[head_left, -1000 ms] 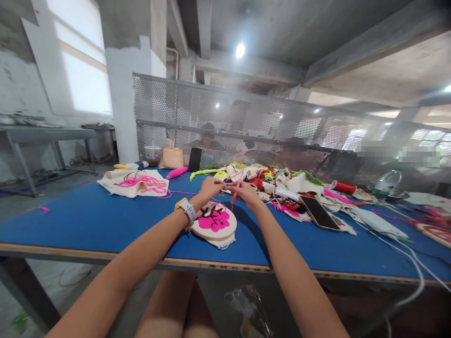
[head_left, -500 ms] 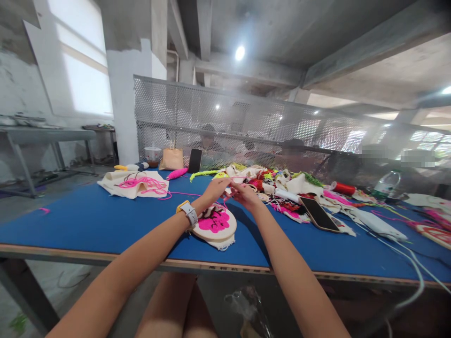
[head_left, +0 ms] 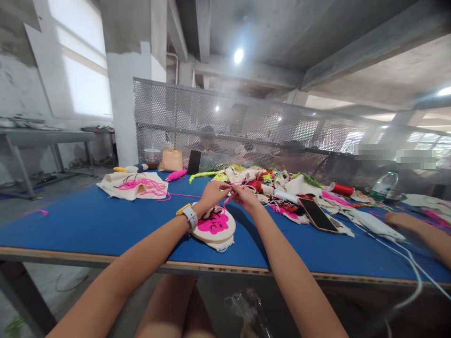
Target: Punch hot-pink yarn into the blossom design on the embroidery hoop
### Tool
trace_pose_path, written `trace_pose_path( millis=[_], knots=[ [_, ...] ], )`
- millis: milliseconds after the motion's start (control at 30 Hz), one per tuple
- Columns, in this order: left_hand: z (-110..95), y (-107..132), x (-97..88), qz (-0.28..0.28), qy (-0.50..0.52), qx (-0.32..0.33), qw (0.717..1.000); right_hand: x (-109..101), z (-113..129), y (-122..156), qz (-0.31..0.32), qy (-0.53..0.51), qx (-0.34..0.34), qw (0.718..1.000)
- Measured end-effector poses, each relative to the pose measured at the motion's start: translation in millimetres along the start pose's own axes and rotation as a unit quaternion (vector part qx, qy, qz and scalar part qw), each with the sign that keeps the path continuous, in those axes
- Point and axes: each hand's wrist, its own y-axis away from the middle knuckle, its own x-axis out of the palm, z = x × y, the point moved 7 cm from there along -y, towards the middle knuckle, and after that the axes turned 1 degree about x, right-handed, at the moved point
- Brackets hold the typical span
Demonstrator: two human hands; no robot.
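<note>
My left hand [head_left: 213, 191], with a watch on its wrist, and my right hand [head_left: 244, 195] meet above the blue table [head_left: 88, 220]. Both are closed in a pinch on a strand of pink yarn [head_left: 228, 198] that runs between them. Just below them lies a round embroidery hoop [head_left: 215, 225] with cream cloth and a pink and dark stitched patch. What else the fingers hold is too small to make out.
A heap of coloured cloth and yarn [head_left: 278, 183] lies behind my hands. A phone [head_left: 317, 215] and a white power bank [head_left: 377, 224] with cables lie to the right. Cream cloth with pink yarn [head_left: 136, 184] is at the left. Another person's forearm [head_left: 419, 230] reaches in at the right. A perforated metal screen [head_left: 246, 122] backs the table.
My hands stay together over the hoop, working the pink yarn with small shifts. Another person's forearm has come into view at the right edge.
</note>
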Motion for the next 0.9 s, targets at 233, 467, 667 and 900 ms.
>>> trace_pose_path(
  millis=[233,467,667,900],
  knots=[
    [2,-1,-4.4,-0.048,-0.099,0.039,0.993,6,-2,3,0.02,0.011,0.008,1.0],
    [-12,-2,-5.2,-0.086,-0.148,0.122,0.978,6,-3,2,0.027,0.015,0.004,1.0],
    [-21,1,1.2,-0.033,-0.171,0.145,0.974,2,-6,-1,0.016,0.015,0.004,1.0],
    [-12,1,3.5,-0.001,-0.204,0.095,0.974,-1,-4,-3,-0.005,0.03,0.001,1.0]
  ],
)
